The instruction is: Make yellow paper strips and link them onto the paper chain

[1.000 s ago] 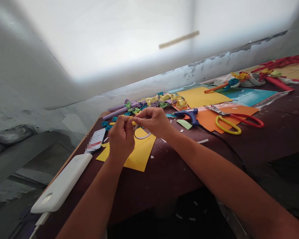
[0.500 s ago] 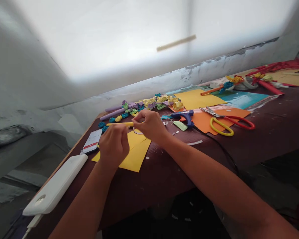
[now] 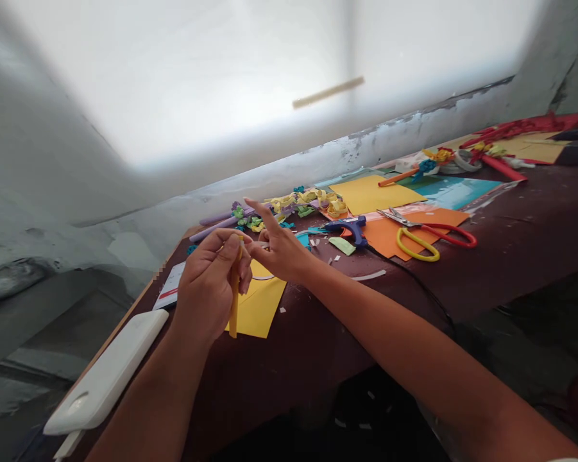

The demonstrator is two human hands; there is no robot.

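Note:
My left hand is closed around a slim yellow paper tube, which stands nearly upright with its top end between thumb and fingers. Close against that end is my right hand, its index finger raised and its thumb pinching a thin pale paper strip. The strip hangs in a curve below the fingers; its end at the tube is partly hidden. Under both hands lies a yellow paper sheet. A blue glue gun rests just right of my right hand.
Scissors with red and yellow handles lie on orange paper. Curled paper flowers and purple tubes are along the back. At the left edge are a phone and a white power bank. A black cord crosses the table.
The yellow tube has swung from lying level to nearly upright in my left hand. My right hand has shifted slightly left and lifted its index finger. The view has turned a little.

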